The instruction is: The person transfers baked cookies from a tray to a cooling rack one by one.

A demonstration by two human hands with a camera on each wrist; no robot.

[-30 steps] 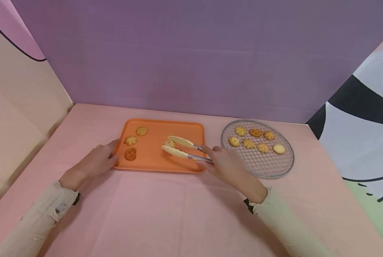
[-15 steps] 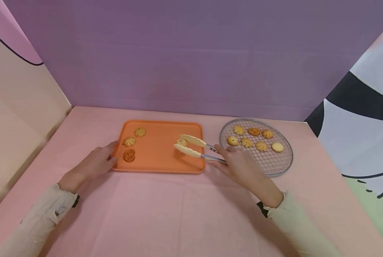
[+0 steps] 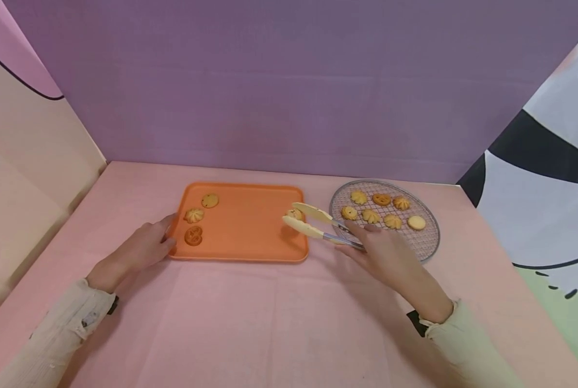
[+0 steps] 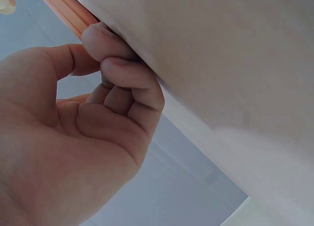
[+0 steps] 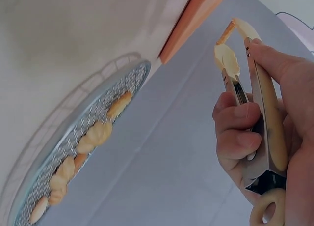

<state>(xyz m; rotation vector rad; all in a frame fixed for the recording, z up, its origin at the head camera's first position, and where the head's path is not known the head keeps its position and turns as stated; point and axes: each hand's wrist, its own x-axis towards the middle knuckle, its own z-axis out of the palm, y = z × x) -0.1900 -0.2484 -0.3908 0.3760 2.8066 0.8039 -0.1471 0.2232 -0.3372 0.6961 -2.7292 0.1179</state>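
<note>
My left hand (image 3: 140,249) pinches the left rim of the orange tray (image 3: 245,242); in the left wrist view its thumb and curled fingers meet at the tray's edge. My right hand (image 3: 388,256) grips a pair of metal tongs (image 3: 325,235) with cream tips, its fingers round both arms. Between the tips is a round cookie (image 3: 295,214), held over the tray's right end; in the right wrist view that cookie (image 5: 226,32) shows edge-on, clear of the tray. At the tray's left side lie a round cookie (image 3: 210,200), a swirl cookie (image 3: 194,215) and a pretzel-shaped cookie (image 3: 193,235).
Right of the tray, a round wire mesh rack (image 3: 415,250) with a grey rim bears several cookies, partly behind the right hand. Pink cloth (image 3: 231,323) covers the table. A purple backdrop (image 3: 289,97) rises behind it.
My right hand has moved right with the tongs, carrying the cookie from the tray's middle to its right end. The left hand stays on the tray's rim.
</note>
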